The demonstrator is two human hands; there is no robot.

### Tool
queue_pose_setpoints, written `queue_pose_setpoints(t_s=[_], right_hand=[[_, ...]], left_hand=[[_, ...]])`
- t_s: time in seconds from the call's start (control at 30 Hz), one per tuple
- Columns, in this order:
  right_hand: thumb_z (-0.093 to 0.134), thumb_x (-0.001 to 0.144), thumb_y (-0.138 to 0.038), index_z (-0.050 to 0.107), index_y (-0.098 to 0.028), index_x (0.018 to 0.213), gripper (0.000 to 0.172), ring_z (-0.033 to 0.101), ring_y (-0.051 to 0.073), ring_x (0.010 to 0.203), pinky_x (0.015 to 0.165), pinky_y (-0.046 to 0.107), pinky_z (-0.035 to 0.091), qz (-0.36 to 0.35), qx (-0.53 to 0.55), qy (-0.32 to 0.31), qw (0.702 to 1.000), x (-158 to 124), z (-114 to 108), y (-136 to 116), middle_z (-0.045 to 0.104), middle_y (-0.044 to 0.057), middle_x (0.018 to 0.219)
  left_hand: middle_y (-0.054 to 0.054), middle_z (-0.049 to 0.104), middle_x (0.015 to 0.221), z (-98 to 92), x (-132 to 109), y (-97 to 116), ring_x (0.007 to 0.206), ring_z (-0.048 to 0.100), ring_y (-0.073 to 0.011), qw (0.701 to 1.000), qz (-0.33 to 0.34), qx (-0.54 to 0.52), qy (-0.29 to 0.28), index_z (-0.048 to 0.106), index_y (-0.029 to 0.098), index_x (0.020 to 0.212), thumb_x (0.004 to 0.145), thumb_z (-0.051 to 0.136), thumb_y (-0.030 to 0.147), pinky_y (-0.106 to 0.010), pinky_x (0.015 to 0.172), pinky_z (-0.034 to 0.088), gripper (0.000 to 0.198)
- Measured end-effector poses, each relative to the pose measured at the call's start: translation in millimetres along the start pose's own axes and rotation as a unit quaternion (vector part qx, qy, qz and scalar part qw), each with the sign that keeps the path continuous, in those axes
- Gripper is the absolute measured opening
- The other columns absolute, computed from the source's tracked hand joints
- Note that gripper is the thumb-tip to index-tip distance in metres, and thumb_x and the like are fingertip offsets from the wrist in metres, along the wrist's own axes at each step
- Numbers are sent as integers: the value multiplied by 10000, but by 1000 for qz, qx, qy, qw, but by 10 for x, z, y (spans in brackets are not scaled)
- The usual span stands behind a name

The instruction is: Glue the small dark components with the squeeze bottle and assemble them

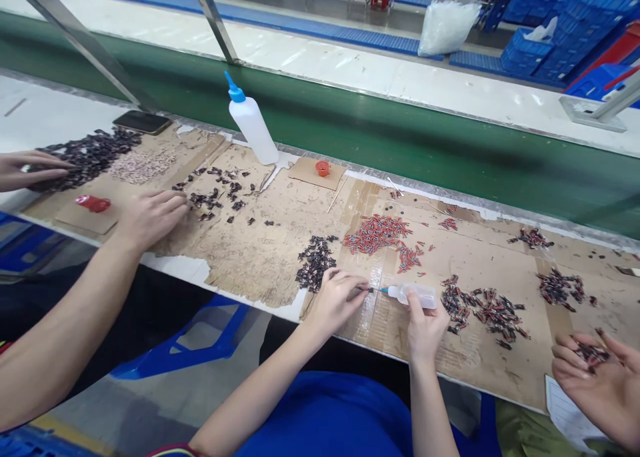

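Note:
My left hand (pixel 333 303) is closed in a pinch on a small black part (pixel 371 289) just above the cardboard. My right hand (pixel 427 327) grips a small clear squeeze bottle (pixel 420 295), tilted nearly flat. Its blue nozzle tip (pixel 384 289) points left and meets or almost meets the black part; I cannot tell which. Close by my left hand lies a heap of black parts (pixel 316 260). Beyond both hands is a pile of small red-and-grey pieces (pixel 377 233). Right of my right hand lie heaps of black-and-red parts (pixel 500 313).
A co-worker's hand (pixel 155 217) reaches over scattered black parts on the left. At far right, another person's hand (pixel 600 370) holds black-and-red parts. A tall white bottle (pixel 255 130) and red cap (pixel 323 169) stand toward the green conveyor belt (pixel 350 120).

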State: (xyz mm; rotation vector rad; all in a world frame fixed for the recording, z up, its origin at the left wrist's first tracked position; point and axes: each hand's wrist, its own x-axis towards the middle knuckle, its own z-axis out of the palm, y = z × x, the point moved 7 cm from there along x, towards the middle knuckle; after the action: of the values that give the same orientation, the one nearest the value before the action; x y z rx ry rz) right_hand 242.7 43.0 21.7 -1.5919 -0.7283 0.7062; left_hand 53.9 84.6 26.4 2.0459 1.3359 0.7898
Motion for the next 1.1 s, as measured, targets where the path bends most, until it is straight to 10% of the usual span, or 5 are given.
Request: queue_pose_setpoints(t_s=[0.17, 0.37, 0.63, 0.97, 1.1], right_hand=[[774, 596, -495, 588, -170, 813, 433, 603, 161, 566, 535, 282, 489, 6, 31, 32, 999, -1, -30, 2, 665, 17, 694], [744, 645, -540, 633, -177, 835, 425, 634, 188, 600, 569, 298, 500, -45, -154, -76, 984, -77, 167, -122, 703, 40, 715], [510, 912, -416, 741, -227, 876, 301, 553, 273, 900, 837, 438, 454, -312, -363, -94, 873, 386, -13, -541, 746, 88, 890], [447, 937, -161, 672, -172, 923, 226, 529, 266, 814, 732, 366, 432, -373, -584, -202, 693, 457, 178, -381, 669, 121, 839], [373, 961, -195, 657, -159, 847, 308, 543, 276, 803, 701, 377, 451, -372, -569, -194, 707, 393, 104, -415, 646, 143, 804]], left_hand=[[-27, 716, 942, 47, -10, 22, 970, 576, -216, 999, 1, 38, -31, 694, 256, 964, 885, 600, 185, -388, 866, 391, 142], [-43, 714, 938, -36, -102, -11, 979, 565, -224, 999, -8, 37, -5, 699, 247, 916, 915, 538, 160, -390, 851, 409, 183], [-62, 745, 915, -206, -195, 88, 874, 671, -199, 992, 30, -109, 56, 697, 215, 971, 953, 478, 231, -341, 795, 534, 221], [-71, 757, 960, -192, -191, 145, 894, 702, -199, 974, -54, -206, 79, 720, 188, 960, 896, 559, 220, -297, 764, 564, 177], [-61, 756, 913, -235, -177, 135, 879, 697, -195, 968, -71, -220, 92, 721, 189, 906, 878, 566, 215, -297, 785, 554, 159]])
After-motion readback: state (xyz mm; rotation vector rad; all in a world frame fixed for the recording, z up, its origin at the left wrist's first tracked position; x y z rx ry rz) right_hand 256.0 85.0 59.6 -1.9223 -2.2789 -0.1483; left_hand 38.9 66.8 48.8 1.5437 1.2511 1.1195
